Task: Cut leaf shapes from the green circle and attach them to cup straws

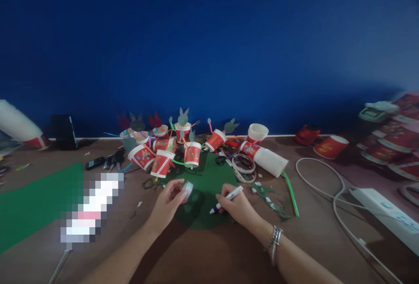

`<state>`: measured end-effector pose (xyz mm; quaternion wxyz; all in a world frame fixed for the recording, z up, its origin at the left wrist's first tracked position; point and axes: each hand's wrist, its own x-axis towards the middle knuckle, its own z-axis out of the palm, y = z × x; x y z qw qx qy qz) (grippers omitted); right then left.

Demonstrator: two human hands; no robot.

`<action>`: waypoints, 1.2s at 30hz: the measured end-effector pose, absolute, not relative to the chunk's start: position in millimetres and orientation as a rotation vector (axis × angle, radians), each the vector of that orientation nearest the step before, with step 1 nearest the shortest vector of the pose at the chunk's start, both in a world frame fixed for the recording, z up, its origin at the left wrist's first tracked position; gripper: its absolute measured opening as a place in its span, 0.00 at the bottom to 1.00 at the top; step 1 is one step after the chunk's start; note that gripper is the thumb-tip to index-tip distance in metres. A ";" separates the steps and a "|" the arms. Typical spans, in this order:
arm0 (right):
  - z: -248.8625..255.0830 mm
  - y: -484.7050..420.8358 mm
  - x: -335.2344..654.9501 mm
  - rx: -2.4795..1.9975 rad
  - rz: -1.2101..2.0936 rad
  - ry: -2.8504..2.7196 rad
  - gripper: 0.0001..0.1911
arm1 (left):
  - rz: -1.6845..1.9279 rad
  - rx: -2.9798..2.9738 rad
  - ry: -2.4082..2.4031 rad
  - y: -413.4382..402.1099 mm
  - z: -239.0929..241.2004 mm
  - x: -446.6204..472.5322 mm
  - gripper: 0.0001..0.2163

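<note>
At the centre of the frame, the right hand [237, 207] grips a white marker [234, 193] with a purple end; dark lettering runs along its barrel, too small to read. Left of it, the left hand [170, 200] pinches a small pale roll [187, 190], its marks illegible. Both are above a green disc [203, 219] on the bench [157, 253]. Behind, red paper cups [163, 164] carry blurred yellow-and-white print.

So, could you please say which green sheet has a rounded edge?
The dark green sheet beneath the white-purple marker in the right hand; the brighter green sheet, farther left, shows straight edges.
</note>
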<state>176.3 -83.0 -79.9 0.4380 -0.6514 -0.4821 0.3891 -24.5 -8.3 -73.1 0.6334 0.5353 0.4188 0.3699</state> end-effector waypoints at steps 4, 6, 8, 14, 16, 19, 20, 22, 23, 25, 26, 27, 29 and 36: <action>-79.8 -82.3 176.4 -1.623 0.950 -1.187 0.11 | 0.848 1.220 0.962 -8.3 -74.7 -24.5 0.20; -79.8 -82.3 176.9 -1.622 0.939 -1.192 0.11 | 0.845 1.219 0.963 -8.7 -74.9 -24.7 0.20; -79.7 -82.7 177.4 -1.625 0.927 -1.198 0.11 | 0.844 1.217 0.957 -9.0 -74.7 -24.7 0.20; -77.6 -83.6 177.3 -1.646 0.896 -1.205 0.11 | 0.836 1.216 0.948 -8.5 -74.0 -24.9 0.21; -76.9 -83.1 177.3 -1.651 0.893 -1.209 0.11 | 0.835 1.220 0.953 -8.4 -73.7 -25.0 0.21; -77.2 -82.0 177.7 -1.654 0.890 -1.221 0.11 | 0.834 1.211 0.966 -8.9 -72.3 -24.9 0.21; -77.6 -81.7 177.9 -1.651 0.890 -1.222 0.11 | 0.834 1.206 0.969 -9.3 -71.6 -24.7 0.21; -78.6 -81.5 178.2 -1.643 0.888 -1.225 0.11 | 0.839 1.197 0.974 -10.0 -69.9 -24.3 0.21; -79.0 -81.5 178.2 -1.642 0.889 -1.227 0.11 | 0.841 1.194 0.975 -10.3 -69.0 -24.0 0.21; -79.5 -81.8 178.3 -1.639 0.888 -1.224 0.11 | 0.844 1.193 0.976 -10.6 -67.6 -23.6 0.21; -79.5 -81.9 178.3 -1.640 0.886 -1.220 0.11 | 0.846 1.195 0.976 -10.6 -67.1 -23.5 0.21; -79.4 -82.1 178.3 -1.640 0.887 -1.218 0.11 | 0.847 1.197 0.976 -10.5 -66.8 -23.4 0.21; -79.1 -82.5 178.3 -1.637 0.894 -1.210 0.11 | 0.848 1.204 0.977 -10.4 -66.8 -23.5 0.21; -79.6 -82.7 178.8 -1.623 0.937 -1.165 0.10 | 0.844 1.211 0.974 -10.8 -68.1 -24.4 0.20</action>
